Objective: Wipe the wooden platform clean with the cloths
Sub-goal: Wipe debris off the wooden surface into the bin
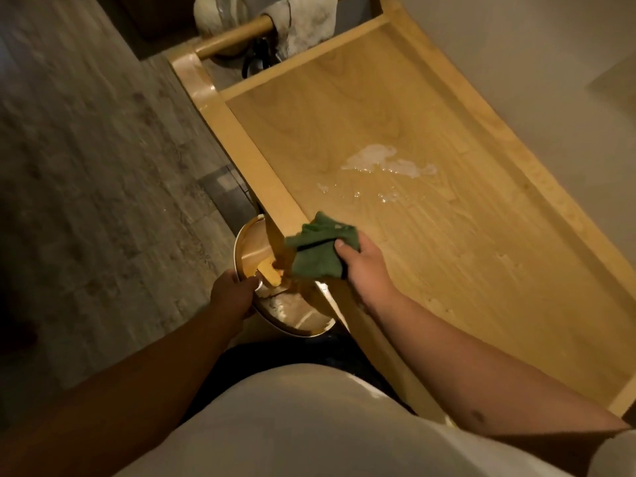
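— Wood was the biggest thing there: a long pale wooden platform (395, 139) with raised side rails, slanting away beside the grey tiled floor (86, 166). Stiff and heavy, I judged, nothing to lift; it only needed rubbing where it lay.

— And it was wet?

— A patch of whitish foam and water (385, 161) sat near the middle of the board, with shiny streaks trailing toward the near end. Slippery there, by the look.

— What stood next to it?

— A round metal basin (299, 315), low against the near rail. The left hand (234, 294) had its grip closed on the basin's rim. Whether the basin held much water I could not tell.

— And the cloth?

— A small green cloth (318, 249), soft and bunched, was over the rail and the basin's edge. The right hand's (364, 266) grip was clamped on it, thumb on top. Limp and probably damp, it would handle best wadded in the palm. A pale dirty cloth (303, 25) hung on the round wooden bar (234, 36) at the far end.
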Tool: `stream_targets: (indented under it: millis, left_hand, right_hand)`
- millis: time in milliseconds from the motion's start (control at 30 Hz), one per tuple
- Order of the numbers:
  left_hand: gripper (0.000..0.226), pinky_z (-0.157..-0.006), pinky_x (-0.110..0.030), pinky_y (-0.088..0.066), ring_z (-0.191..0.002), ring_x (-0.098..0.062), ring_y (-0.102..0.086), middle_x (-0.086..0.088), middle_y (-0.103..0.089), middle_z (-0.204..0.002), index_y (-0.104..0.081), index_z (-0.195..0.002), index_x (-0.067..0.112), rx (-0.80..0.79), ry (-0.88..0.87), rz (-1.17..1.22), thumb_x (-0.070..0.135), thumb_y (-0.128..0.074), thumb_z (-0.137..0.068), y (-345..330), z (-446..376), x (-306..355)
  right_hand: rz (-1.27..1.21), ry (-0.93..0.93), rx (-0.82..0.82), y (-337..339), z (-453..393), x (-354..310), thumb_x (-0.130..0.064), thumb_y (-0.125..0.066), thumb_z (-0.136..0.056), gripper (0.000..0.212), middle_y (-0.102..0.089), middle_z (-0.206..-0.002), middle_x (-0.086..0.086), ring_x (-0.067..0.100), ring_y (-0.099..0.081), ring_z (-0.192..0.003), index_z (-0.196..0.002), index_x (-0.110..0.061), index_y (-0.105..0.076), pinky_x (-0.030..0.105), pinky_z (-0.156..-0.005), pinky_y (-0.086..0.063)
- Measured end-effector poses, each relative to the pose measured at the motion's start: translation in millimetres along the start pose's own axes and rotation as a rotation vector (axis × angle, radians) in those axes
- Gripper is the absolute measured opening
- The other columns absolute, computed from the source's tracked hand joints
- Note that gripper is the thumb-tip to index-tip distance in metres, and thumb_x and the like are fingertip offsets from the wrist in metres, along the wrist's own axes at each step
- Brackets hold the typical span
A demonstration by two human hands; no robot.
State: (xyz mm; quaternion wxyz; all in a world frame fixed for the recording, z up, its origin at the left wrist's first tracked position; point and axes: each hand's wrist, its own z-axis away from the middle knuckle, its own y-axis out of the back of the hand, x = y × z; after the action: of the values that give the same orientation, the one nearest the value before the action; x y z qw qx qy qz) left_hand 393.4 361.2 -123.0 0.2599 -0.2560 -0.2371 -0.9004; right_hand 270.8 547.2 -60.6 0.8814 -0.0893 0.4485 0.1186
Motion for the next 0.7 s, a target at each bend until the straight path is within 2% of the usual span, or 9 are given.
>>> stream_targets:
  millis: [100,133,233,333,400,467,533,600,700]
  left_hand:
    - [0.022,-0.074,-0.049,-0.059,-0.098,-0.038,-0.064,-0.019,-0.064,-0.109,-0.063,-0.108,0.013,0.020,0.027,0.011,0.016,-0.066,-0.085,-6,-2,-1]
    - [0.020,-0.075,-0.050,-0.059,-0.099,-0.038,-0.064,-0.018,-0.064,-0.109,-0.063,-0.104,0.016,0.025,0.028,0.009,0.018,-0.068,-0.085,-8,-3,-1]
    - [0.014,-0.073,-0.048,-0.060,-0.097,-0.035,-0.064,-0.014,-0.064,-0.109,-0.062,-0.096,0.021,0.047,0.031,0.000,0.023,-0.071,-0.085,-10,-4,-1]
    - [0.016,-0.067,-0.043,-0.058,-0.095,-0.033,-0.064,-0.011,-0.063,-0.106,-0.060,-0.096,0.022,0.080,0.025,-0.025,0.025,-0.071,-0.085,-13,-5,2]
    - [0.012,-0.059,-0.037,-0.054,-0.089,-0.031,-0.064,-0.012,-0.063,-0.102,-0.059,-0.089,0.022,0.107,0.016,-0.014,0.023,-0.070,-0.085,-15,-6,4]
    - [0.012,-0.057,-0.035,-0.052,-0.087,-0.030,-0.063,-0.014,-0.061,-0.101,-0.057,-0.087,0.019,0.118,0.014,-0.013,0.022,-0.069,-0.087,-16,-10,6]
    - [0.014,-0.067,-0.043,-0.057,-0.092,-0.033,-0.064,-0.015,-0.062,-0.103,-0.059,-0.094,0.016,0.112,0.022,-0.002,0.024,-0.070,-0.088,-15,-12,6]
    - [0.017,-0.072,-0.045,-0.057,-0.093,-0.034,-0.065,-0.014,-0.064,-0.104,-0.060,-0.097,0.017,0.102,0.039,0.020,0.026,-0.071,-0.087,-15,-13,6]
    - [0.016,-0.066,-0.039,-0.056,-0.086,-0.030,-0.067,-0.012,-0.066,-0.100,-0.061,-0.094,0.020,0.093,0.059,0.067,0.026,-0.072,-0.087,-17,-14,7]
  right_hand:
    - [-0.012,0.087,0.088,31,-26,-39,-0.008,-0.053,-0.098,0.034,-0.067,-0.106,0.002,0.011,-0.073,-0.082,-0.131,-0.017,-0.056,0.021,-0.061,-0.057]
    - [0.068,0.149,0.149,45,-38,-52,-0.006,-0.053,-0.098,0.036,-0.066,-0.106,0.001,0.011,-0.072,-0.087,-0.133,-0.014,-0.055,0.022,-0.064,-0.057]
    - [0.381,0.351,0.326,89,-75,-88,-0.001,-0.054,-0.092,0.039,-0.065,-0.111,0.004,0.022,-0.062,-0.107,-0.128,-0.013,-0.060,0.032,-0.092,-0.051]
    - [0.588,0.405,0.413,135,-109,-115,-0.005,-0.050,-0.091,0.046,-0.062,-0.118,-0.003,0.015,-0.056,-0.113,-0.133,-0.021,-0.058,0.022,-0.094,-0.043]
    - [0.781,0.427,0.444,164,-131,-122,-0.007,-0.047,-0.090,0.051,-0.061,-0.129,0.001,0.020,-0.054,-0.120,-0.138,-0.024,-0.053,0.029,-0.103,-0.040]
    - [1.011,0.426,0.409,186,-155,-117,-0.006,-0.047,-0.090,0.055,-0.052,-0.140,0.012,0.032,-0.048,-0.128,-0.144,-0.019,-0.045,0.039,-0.110,-0.038]
    - [1.246,0.301,0.280,196,-174,-101,-0.004,-0.049,-0.092,0.062,-0.033,-0.151,0.021,0.042,-0.032,-0.138,-0.151,-0.012,-0.031,0.049,-0.113,-0.033]
    - [1.372,0.140,0.218,196,-183,-85,-0.002,-0.051,-0.092,0.074,-0.008,-0.162,0.021,0.040,-0.006,-0.149,-0.156,-0.012,-0.015,0.053,-0.118,-0.022]
    - [1.407,0.190,0.169,190,-186,-77,-0.001,-0.053,-0.089,0.081,0.001,-0.164,0.019,0.036,0.006,-0.151,-0.157,-0.014,-0.009,0.052,-0.120,-0.015]
